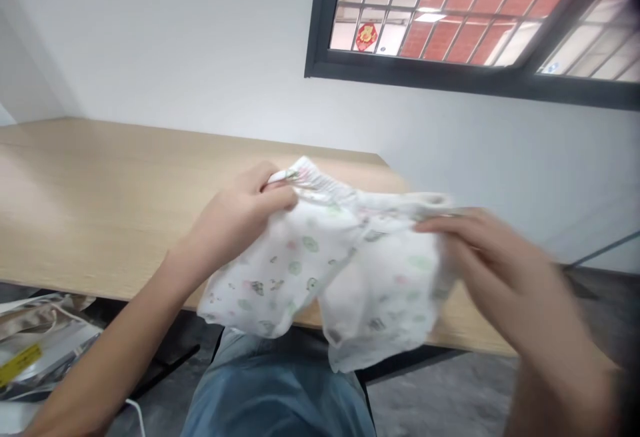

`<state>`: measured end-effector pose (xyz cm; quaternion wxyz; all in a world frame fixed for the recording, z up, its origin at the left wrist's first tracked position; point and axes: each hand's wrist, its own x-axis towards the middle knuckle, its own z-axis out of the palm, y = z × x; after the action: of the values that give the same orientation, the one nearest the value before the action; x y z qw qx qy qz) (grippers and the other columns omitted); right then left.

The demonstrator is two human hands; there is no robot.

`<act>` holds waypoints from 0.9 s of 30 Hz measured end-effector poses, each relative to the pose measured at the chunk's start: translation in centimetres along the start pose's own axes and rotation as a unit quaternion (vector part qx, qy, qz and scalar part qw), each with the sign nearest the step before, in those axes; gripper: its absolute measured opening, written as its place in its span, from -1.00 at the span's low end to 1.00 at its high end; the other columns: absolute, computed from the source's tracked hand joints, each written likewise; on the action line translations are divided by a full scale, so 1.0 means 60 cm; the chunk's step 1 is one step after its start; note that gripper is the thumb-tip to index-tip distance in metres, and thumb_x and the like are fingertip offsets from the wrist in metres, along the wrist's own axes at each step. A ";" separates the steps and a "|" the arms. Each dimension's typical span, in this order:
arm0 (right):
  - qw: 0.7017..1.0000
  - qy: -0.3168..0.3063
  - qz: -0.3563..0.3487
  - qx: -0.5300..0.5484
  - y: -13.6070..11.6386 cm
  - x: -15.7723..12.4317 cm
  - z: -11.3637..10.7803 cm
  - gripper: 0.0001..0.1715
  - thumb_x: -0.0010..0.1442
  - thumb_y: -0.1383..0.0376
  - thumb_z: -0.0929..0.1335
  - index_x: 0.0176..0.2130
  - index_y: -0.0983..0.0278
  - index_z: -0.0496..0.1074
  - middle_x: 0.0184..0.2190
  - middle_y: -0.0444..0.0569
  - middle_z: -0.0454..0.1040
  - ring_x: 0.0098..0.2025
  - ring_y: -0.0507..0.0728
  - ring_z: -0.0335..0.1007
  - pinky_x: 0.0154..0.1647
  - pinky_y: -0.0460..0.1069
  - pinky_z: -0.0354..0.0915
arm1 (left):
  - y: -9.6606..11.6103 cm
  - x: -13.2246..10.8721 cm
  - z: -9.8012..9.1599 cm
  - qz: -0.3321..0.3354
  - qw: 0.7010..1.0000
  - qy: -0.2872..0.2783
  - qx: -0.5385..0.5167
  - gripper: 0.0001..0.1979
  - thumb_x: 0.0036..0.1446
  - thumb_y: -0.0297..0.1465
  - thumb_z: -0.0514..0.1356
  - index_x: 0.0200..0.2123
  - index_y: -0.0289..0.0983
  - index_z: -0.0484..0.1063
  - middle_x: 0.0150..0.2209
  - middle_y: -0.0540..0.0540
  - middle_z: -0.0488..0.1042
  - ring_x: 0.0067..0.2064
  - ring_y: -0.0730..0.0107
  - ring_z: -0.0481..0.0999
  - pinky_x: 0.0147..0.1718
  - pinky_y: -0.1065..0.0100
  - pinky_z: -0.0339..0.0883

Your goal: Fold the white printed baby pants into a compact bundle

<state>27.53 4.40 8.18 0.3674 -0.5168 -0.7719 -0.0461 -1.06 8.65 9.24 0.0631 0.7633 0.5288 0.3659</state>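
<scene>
From the head camera, the only view I have, I'm looking down on a white pair of baby shorts [327, 270] printed with small green and pink motifs, held up in the air just beyond my lap and over the near edge of a light wood-grain desk [100, 204]. The left hand [235, 217] has its fingers [273, 190] curled narrow and closed on one end of the elastic waistband [313, 180]. The right hand [495, 257] is blurred: its fingers [440, 224] lie long and fairly flat along the far upper edge of the cloth, and I cannot tell whether they truly pinch it or only rest there.

That uncertain right-hand contact is my main concern. If those fingers aren't gripping, the thin fabric could slip free and swing from the left hand alone. Should the shorts drop, they would probably land on the denim-covered lap [275, 390] or slide past the desk's near edge toward the grey floor [450, 397]. A silver foil bag [35, 350] and a white cable [135, 414] sit below that edge to the left, so a low sweep of the left forearm could catch either one. Blur like this would also make a slip hard for me to judge.
</scene>
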 end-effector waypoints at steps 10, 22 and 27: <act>0.909 -0.344 -0.050 -0.231 0.078 0.078 0.217 -0.58 0.18 0.48 0.10 -0.02 0.32 0.32 -0.04 0.14 0.30 -0.09 0.24 0.25 -0.19 0.06 0.28 | -0.138 0.006 0.130 0.030 0.923 -0.253 0.289 -0.63 0.15 -0.61 -0.06 -0.03 -0.26 0.34 0.01 -0.21 0.31 -0.01 0.07 0.29 -0.11 0.09 0.22; 0.925 -0.269 -0.018 -0.267 0.144 0.165 0.286 -0.53 0.22 0.50 0.05 0.04 0.34 0.26 0.16 0.17 0.10 0.06 0.32 0.12 -0.06 0.18 0.19 | -0.156 0.138 0.199 -0.028 0.919 -0.211 0.331 -0.65 0.19 -0.31 0.12 0.02 -0.30 0.27 0.04 -0.18 0.28 -0.01 0.19 0.35 -0.07 0.05 0.29; 0.959 -0.219 -0.107 -0.142 0.085 0.132 0.281 -0.52 0.26 0.40 0.06 0.13 0.35 0.18 0.24 0.13 -0.04 0.25 0.28 -0.18 0.17 0.24 -0.08 | -0.146 0.083 0.169 0.032 0.929 -0.240 0.279 -0.66 0.22 -0.33 0.09 0.05 -0.29 0.25 0.11 -0.18 0.23 0.08 0.15 0.28 0.02 0.00 0.19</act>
<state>21.49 20.40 -0.75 0.1053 -0.4759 -0.8695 -0.0801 -0.54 19.63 0.11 -0.0390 0.8317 0.5537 0.0113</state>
